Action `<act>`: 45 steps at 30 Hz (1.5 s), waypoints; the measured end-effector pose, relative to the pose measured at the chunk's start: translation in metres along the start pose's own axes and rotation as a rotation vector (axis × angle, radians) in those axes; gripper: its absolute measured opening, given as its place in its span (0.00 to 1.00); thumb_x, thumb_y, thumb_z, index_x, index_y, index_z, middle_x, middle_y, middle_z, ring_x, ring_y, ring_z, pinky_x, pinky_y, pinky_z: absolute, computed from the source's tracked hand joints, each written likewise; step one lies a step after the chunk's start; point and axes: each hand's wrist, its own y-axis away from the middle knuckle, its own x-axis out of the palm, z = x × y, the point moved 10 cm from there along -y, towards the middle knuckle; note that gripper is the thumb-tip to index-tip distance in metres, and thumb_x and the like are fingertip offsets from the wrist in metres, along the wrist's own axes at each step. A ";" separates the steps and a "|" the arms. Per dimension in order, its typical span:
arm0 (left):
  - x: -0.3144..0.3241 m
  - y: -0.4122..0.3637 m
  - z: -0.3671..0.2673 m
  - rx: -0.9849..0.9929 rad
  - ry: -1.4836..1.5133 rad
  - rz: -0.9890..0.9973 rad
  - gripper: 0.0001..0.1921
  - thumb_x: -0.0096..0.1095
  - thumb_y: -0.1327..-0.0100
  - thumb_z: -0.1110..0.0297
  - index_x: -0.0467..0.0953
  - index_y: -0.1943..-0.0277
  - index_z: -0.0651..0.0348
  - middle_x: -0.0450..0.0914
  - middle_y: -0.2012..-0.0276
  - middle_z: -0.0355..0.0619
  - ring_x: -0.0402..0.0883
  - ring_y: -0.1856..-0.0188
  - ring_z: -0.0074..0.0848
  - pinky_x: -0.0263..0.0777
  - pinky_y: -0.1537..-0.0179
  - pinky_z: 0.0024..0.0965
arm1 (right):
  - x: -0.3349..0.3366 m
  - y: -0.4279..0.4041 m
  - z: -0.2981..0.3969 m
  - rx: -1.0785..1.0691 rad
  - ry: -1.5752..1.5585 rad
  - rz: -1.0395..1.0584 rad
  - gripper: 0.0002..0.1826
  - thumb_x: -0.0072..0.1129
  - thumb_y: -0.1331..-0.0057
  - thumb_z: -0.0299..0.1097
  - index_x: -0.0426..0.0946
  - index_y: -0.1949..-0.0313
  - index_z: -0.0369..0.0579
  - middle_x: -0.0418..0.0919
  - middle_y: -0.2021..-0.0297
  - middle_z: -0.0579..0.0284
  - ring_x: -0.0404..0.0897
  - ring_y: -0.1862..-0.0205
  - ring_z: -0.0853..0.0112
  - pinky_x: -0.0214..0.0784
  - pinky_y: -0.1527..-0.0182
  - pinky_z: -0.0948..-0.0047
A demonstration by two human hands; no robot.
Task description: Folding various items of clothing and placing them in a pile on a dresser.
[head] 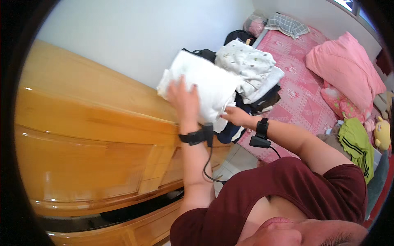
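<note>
A folded white cloth (204, 83) is under both hands, near the corner of a glossy wooden cabinet. My left hand (184, 97) lies on top of its left part, fingers spread. At the cloth's lower right edge, my right hand (237, 116) has its fingers bent around the fabric. Directly right of it is a folded white cloth with a small print (249, 63), atop a pile of clothes. Dark garments (226, 130) show below the white cloth. What carries the white cloth's weight is hidden.
The wooden cabinet (92, 123) fills the left, with a dark gap low in its front. A bed with a pink patterned cover (295, 92) lies to the right, holding a pink bundle (344, 70), a checked pillow (286, 25) and a lime-green garment (355, 144). Cables hang from both wrist straps.
</note>
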 end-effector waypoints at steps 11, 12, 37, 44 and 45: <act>0.178 0.097 0.020 -0.323 -0.126 0.739 0.40 0.57 0.50 0.34 0.53 0.34 0.27 0.40 0.30 0.53 0.36 0.33 0.65 0.40 0.44 0.74 | -0.014 0.023 -0.061 0.348 -0.183 0.011 0.11 0.56 0.40 0.33 0.75 0.61 0.41 0.76 0.69 0.66 0.72 0.68 0.79 0.65 0.65 0.80; 0.178 0.096 0.019 -0.329 -0.132 0.744 0.41 0.57 0.50 0.34 0.52 0.34 0.27 0.40 0.30 0.52 0.35 0.33 0.65 0.39 0.44 0.74 | -0.021 0.029 -0.056 0.347 -0.236 -0.004 0.11 0.55 0.40 0.35 0.75 0.61 0.43 0.75 0.70 0.67 0.72 0.69 0.79 0.64 0.68 0.81; 0.177 0.261 -0.505 0.824 0.744 0.829 0.16 0.55 0.40 0.68 0.73 0.50 0.62 0.78 0.58 0.54 0.79 0.60 0.36 0.71 0.57 0.33 | -0.322 0.600 -0.235 0.328 -0.799 -1.490 0.10 0.51 0.40 0.31 0.72 0.58 0.47 0.71 0.72 0.66 0.70 0.74 0.76 0.64 0.74 0.78; 0.171 0.338 -0.541 0.928 0.599 1.122 0.17 0.57 0.42 0.68 0.73 0.49 0.59 0.74 0.49 0.57 0.73 0.49 0.45 0.67 0.48 0.39 | -0.377 0.620 -0.336 0.290 -1.069 -1.557 0.12 0.53 0.38 0.39 0.70 0.59 0.48 0.65 0.70 0.67 0.68 0.70 0.74 0.64 0.74 0.73; 0.171 0.337 -0.536 0.926 0.576 1.117 0.17 0.57 0.42 0.68 0.73 0.49 0.59 0.74 0.49 0.57 0.73 0.49 0.45 0.67 0.48 0.39 | -0.383 0.621 -0.345 0.298 -1.134 -1.625 0.12 0.53 0.38 0.39 0.70 0.58 0.48 0.65 0.69 0.66 0.69 0.69 0.73 0.64 0.74 0.72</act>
